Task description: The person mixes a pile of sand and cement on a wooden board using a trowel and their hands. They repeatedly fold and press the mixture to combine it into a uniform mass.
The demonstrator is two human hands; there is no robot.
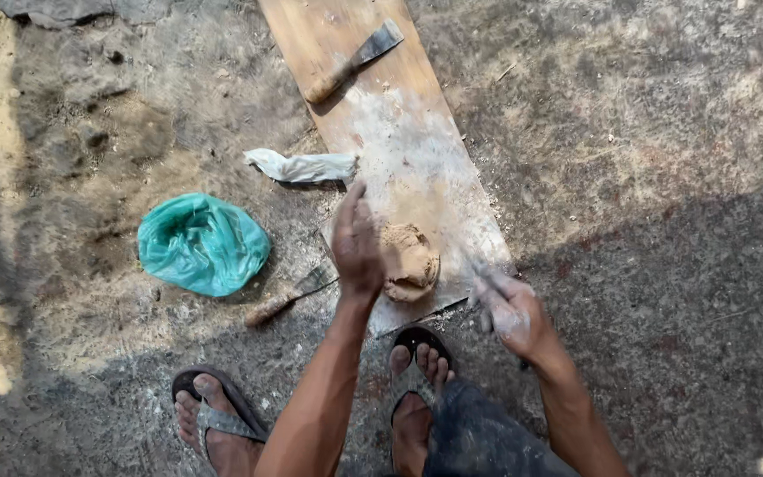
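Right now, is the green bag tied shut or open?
Open: the green plastic bag lies crumpled on the ground, its mouth gaping upward with no knot.

Your arms are bare to above the elbow, with no sleeves, watch or rings showing, and your right hand (pixel 509 309) is dusted with pale powder. You wear grey-strapped flip-flops (pixel 214 415) with dark soles and dusty dark denim (pixel 479 437).

Floury plank (pixel 417 168) with clay lump (pixel 408 261) and, seemingly, scraper (pixel 353 62).
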